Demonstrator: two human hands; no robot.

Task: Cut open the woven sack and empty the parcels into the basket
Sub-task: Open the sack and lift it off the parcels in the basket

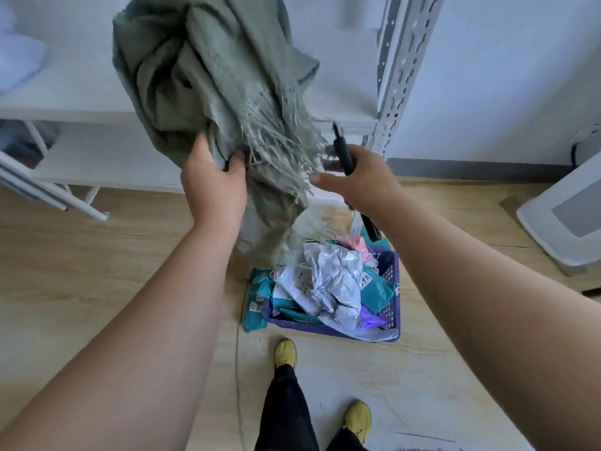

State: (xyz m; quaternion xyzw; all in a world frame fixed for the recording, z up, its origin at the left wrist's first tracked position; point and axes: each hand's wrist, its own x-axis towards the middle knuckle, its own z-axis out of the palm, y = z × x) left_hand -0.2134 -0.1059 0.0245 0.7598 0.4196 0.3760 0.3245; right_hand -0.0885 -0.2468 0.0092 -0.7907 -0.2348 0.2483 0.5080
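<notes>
A grey-green woven sack (208, 76) is bunched up and held high in front of me, its frayed cut edge hanging down. My left hand (213, 187) grips the sack's lower folds. My right hand (361, 182) is closed on a black cutter (346, 157), its tip pointing up beside the frayed strands. Below on the floor stands a purple basket (388, 271), piled with silver, teal and pink parcels (328, 281). A teal parcel (252, 315) hangs over the basket's left side onto the floor.
A white shelf rack (395, 76) with a slotted metal post stands behind the sack. A white appliance (566, 219) sits on the wooden floor at the right. My feet in yellow shoes (357, 418) stand just behind the basket. A thin strand lies on the floor.
</notes>
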